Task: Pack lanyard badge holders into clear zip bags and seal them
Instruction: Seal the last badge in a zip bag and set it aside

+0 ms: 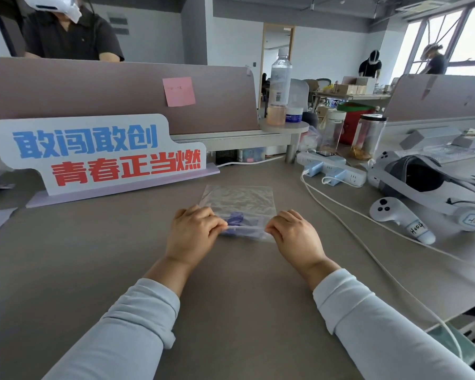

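A clear zip bag (239, 201) lies flat on the grey-brown desk (231, 297), its zip edge toward me. Inside it, near that edge, a blue lanyard badge holder (237, 218) shows through the plastic. My left hand (194, 233) pinches the left end of the zip strip. My right hand (295, 235) pinches the right end of the same strip. Both hands rest on the desk with the strip stretched between them. Part of the badge holder is hidden behind my fingers.
A white sign with blue and red characters (93, 152) stands at the left rear. At right lie a power strip (332, 167), a white cable (368, 242), a headset (428, 185) and a controller (401, 219). Bottles (280, 89) stand behind. A person (69, 31) sits beyond the partition.
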The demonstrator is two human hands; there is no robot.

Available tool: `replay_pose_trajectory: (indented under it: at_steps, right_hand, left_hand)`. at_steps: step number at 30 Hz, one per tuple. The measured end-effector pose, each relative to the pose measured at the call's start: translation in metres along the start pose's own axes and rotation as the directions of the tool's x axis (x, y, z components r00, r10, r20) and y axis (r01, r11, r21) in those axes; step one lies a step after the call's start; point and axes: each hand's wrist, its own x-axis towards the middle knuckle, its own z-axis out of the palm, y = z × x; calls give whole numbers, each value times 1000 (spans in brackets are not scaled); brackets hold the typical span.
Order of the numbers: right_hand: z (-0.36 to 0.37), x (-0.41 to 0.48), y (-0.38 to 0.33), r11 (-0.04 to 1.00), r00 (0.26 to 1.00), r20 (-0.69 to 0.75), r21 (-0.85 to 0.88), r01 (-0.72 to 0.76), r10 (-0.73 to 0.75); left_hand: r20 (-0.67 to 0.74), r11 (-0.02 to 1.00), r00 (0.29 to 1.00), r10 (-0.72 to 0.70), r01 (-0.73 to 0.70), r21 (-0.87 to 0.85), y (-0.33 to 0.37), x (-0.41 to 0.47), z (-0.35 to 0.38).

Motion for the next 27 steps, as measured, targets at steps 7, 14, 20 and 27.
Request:
replay_pose_trajectory:
  at_steps: [7,14,20,27]
  right_hand:
    - [-2,-5,13,993,997,63,104,-60,53]
    - [-2,-8,20,992,996,38,91,-90,87]
    - [-7,-7,16,984,993,-36,145,-102,108]
    - [-21,-12,8,778,888,114,440,-447,445]
  left_hand:
    - [-12,997,1000,-10,9,-71,-7,-4,-3]
    - [54,969,986,-156,163,-183,-29,-11,-5]
    - [140,806,934,-329,355,-474,-32,-23,-10]
    - [170,606,878,-448,438,-664,-24,-29,-27]
